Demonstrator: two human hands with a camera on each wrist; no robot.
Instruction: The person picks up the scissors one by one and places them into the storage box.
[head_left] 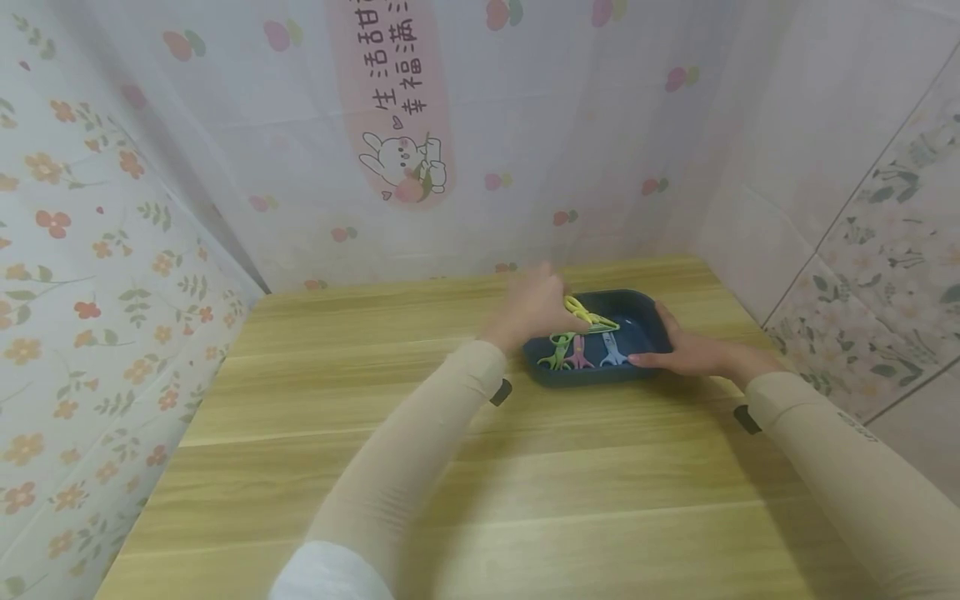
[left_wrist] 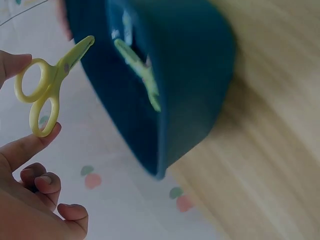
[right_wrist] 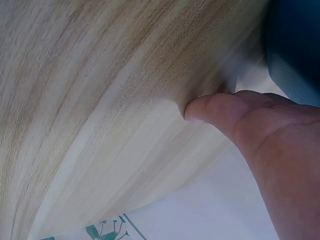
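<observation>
My left hand [head_left: 528,312] pinches a pair of yellow scissors [left_wrist: 64,66] by the handle loops, between thumb and forefinger, with the other fingers curled below. The blades point over the dark blue bin [head_left: 592,377]. Inside the bin, green scissors [head_left: 557,354], pink scissors [head_left: 579,353] and light blue scissors [head_left: 613,348] lie side by side along the front wall. My right hand [head_left: 697,352] grips the bin's right end, its thumb by the front rim and its fingers spread toward the back.
The bin stands on a wood-grain table [head_left: 360,400], toward its back right. A printed curtain [head_left: 480,233] hangs behind the table, and flowered cloth [head_left: 90,333] closes off the left side. Another patterned panel [head_left: 885,250] rises on the right.
</observation>
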